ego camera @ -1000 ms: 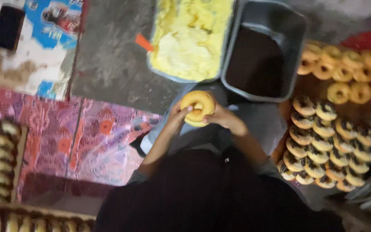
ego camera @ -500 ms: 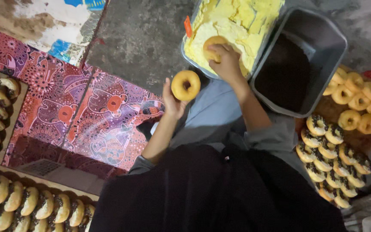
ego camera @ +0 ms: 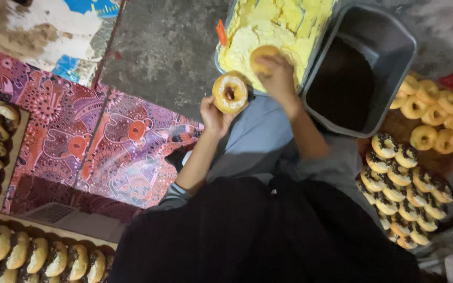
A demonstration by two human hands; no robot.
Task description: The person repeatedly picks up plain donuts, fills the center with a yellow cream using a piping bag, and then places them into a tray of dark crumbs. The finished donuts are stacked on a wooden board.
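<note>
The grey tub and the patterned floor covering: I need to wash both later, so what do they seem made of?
The grey tub looks like moulded plastic: matte, rounded rim and corners. The patterned covering seems a printed fabric or thin mat, lying flat with seams between panels; which one is unclear.

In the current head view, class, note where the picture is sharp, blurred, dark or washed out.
Head view: the left hand with its doughnut is fairly sharp; the right hand in the yellow cream tray is softly blurred; the cream looks washed out; the dark clothing at the bottom swallows detail.
</note>
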